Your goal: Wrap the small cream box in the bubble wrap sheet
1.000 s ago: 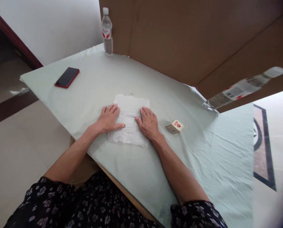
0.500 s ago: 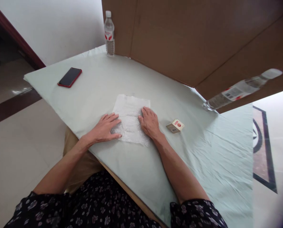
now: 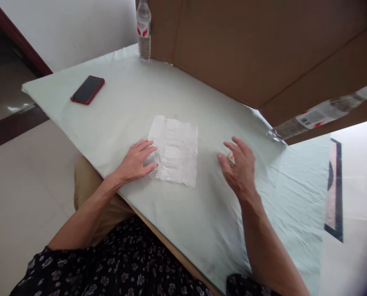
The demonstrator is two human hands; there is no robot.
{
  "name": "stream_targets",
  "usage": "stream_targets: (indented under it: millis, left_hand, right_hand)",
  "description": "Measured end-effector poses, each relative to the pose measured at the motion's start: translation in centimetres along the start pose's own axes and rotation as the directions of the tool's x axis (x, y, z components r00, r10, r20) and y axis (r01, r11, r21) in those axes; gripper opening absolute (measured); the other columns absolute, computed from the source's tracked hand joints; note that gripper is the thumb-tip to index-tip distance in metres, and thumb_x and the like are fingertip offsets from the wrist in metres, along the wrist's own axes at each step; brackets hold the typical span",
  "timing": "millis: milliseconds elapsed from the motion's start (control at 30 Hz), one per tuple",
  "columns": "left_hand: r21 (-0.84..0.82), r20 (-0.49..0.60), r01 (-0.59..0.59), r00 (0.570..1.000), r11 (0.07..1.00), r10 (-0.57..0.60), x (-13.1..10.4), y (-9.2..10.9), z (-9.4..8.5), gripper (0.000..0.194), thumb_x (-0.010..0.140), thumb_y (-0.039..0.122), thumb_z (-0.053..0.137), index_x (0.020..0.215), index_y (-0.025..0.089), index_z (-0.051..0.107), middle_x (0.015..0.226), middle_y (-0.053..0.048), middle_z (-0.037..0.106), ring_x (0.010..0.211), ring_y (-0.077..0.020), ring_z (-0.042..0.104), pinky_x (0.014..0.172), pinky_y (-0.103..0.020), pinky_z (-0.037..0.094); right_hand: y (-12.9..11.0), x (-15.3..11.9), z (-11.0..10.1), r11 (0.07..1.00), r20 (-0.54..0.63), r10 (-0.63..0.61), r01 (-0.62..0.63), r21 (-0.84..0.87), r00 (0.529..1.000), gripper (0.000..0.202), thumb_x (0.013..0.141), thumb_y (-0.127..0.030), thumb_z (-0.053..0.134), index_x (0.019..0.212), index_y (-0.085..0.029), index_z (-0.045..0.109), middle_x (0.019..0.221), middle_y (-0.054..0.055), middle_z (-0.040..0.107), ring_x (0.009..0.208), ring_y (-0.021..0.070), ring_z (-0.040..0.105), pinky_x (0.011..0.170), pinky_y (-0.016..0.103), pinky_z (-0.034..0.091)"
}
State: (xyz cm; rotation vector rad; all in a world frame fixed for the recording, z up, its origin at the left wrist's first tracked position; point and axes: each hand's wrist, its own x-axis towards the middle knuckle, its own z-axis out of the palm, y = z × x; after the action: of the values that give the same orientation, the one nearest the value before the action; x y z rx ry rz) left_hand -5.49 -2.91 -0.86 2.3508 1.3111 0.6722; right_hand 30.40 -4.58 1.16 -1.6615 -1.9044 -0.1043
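A whitish sheet of bubble wrap [image 3: 177, 152] lies flat on the pale green tablecloth [image 3: 183, 213]. My left hand [image 3: 136, 161] rests on its left edge, fingers spread. To the right of the sheet, my right hand [image 3: 239, 167] is over a small box [image 3: 231, 157], with its fingers apart. Most of the box is hidden behind that hand, and whether the fingers touch it cannot be made out.
A phone in a red case [image 3: 88, 89] lies at the back left. One clear bottle [image 3: 144, 33] stands at the far edge, another [image 3: 321, 115] at the right. A large brown cardboard panel [image 3: 232, 45] rises behind the table.
My right hand has left the bubble wrap and moved right, over the small box. My left hand has stayed on the sheet's left edge. The view has shifted slightly.
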Motion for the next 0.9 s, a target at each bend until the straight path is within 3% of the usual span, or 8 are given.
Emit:
stream_targets:
  millis: [100, 200, 300, 367, 567, 733, 833, 900]
  left_hand:
    - [-0.037, -0.022, -0.059, 0.998, 0.998, 0.059, 0.4, 0.7, 0.5, 0.045, 0.088, 0.034, 0.067, 0.131, 0.020, 0.066, 0.149, -0.013, 0.059, 0.147, -0.0346, 0.045, 0.121, -0.056, 0.038]
    - [-0.062, 0.014, -0.060, 0.998, 0.996, 0.061, 0.9, 1.1, 1.3, 0.049, 0.085, 0.034, 0.069, 0.132, 0.019, 0.065, 0.145, -0.014, 0.062, 0.147, -0.0363, 0.045, 0.120, -0.058, 0.038]
    - [-0.095, -0.021, -0.012, 1.000, 0.995, 0.010, 1.1, 0.8, 1.9, 0.056, 0.085, 0.036, 0.068, 0.137, 0.018, 0.060, 0.142, -0.015, 0.064, 0.144, -0.0356, 0.048, 0.121, -0.058, 0.038]
    - [-0.126, -0.083, 0.029, 0.996, 0.992, -0.040, 1.0, 0.6, 1.9, 0.053, 0.087, 0.035, 0.064, 0.137, 0.018, 0.059, 0.141, -0.014, 0.065, 0.142, -0.0331, 0.052, 0.119, -0.056, 0.041]
    - [-0.174, -0.179, 0.065, 0.979, 0.983, -0.097, 0.9, 0.3, 1.8, 0.043, 0.088, 0.030, 0.055, 0.128, 0.018, 0.064, 0.133, -0.012, 0.070, 0.133, -0.0298, 0.060, 0.112, -0.051, 0.048]
    - [-0.143, -0.173, 0.044, 0.983, 0.989, -0.069, 1.2, 0.2, 2.2, 0.040, 0.086, 0.026, 0.055, 0.123, 0.019, 0.067, 0.126, -0.010, 0.074, 0.132, -0.0298, 0.061, 0.115, -0.052, 0.045]
    - [-0.146, -0.159, 0.039, 0.985, 0.989, -0.063, 1.2, 0.1, 2.3, 0.038, 0.087, 0.025, 0.054, 0.121, 0.018, 0.068, 0.126, -0.010, 0.074, 0.132, -0.0294, 0.061, 0.115, -0.052, 0.045]
    - [-0.144, -0.150, 0.036, 0.987, 0.989, -0.057, 1.2, 0.2, 2.3, 0.036, 0.087, 0.024, 0.054, 0.120, 0.018, 0.069, 0.124, -0.010, 0.075, 0.132, -0.0295, 0.061, 0.115, -0.053, 0.045]
  right_hand:
    - [3.4, -1.5, -1.0, 0.986, 0.074, 0.167, -0.167, -0.015, 0.983, 0.061, 0.085, -0.052, 0.065, 0.134, -0.018, 0.058, 0.142, 0.022, 0.060, 0.133, 0.0400, 0.055, 0.107, 0.063, 0.044]
    - [5.1, -2.3, -0.6, 0.950, 0.159, 0.307, -0.313, 0.010, 0.938, 0.069, 0.078, -0.053, 0.069, 0.135, -0.016, 0.058, 0.132, 0.021, 0.066, 0.119, 0.0377, 0.064, 0.102, 0.060, 0.050]
    - [4.7, -2.3, -0.2, 0.899, 0.148, 0.409, -0.426, 0.104, 0.900, 0.063, 0.077, -0.051, 0.070, 0.130, -0.018, 0.062, 0.123, 0.017, 0.071, 0.101, 0.0311, 0.069, 0.093, 0.053, 0.056]
    - [3.3, -1.7, -0.3, 0.882, 0.134, 0.414, -0.433, 0.187, 0.901, 0.060, 0.077, -0.051, 0.072, 0.127, -0.020, 0.064, 0.116, 0.013, 0.073, 0.092, 0.0276, 0.070, 0.087, 0.049, 0.058]
    - [-3.5, 1.0, 0.3, 0.915, 0.158, 0.071, -0.127, 0.382, 0.985, 0.051, 0.083, -0.045, 0.074, 0.130, -0.027, 0.064, 0.126, 0.010, 0.071, 0.106, 0.0273, 0.069, 0.089, 0.045, 0.059]
    - [-7.6, 2.5, 4.4, 0.878, 0.280, -0.171, 0.017, 0.478, 0.945, 0.048, 0.089, -0.037, 0.067, 0.135, -0.028, 0.061, 0.132, 0.009, 0.069, 0.113, 0.0273, 0.067, 0.091, 0.043, 0.058]
    - [-7.9, 2.5, 6.3, 0.871, 0.374, -0.226, 0.014, 0.491, 0.899, 0.051, 0.088, -0.034, 0.066, 0.137, -0.027, 0.059, 0.135, 0.010, 0.067, 0.119, 0.0282, 0.066, 0.097, 0.045, 0.056]
    - [-7.5, 2.3, 6.7, 0.871, 0.392, -0.210, -0.010, 0.491, 0.896, 0.058, 0.086, -0.036, 0.069, 0.142, -0.026, 0.055, 0.140, 0.011, 0.064, 0.123, 0.0290, 0.064, 0.101, 0.046, 0.054]
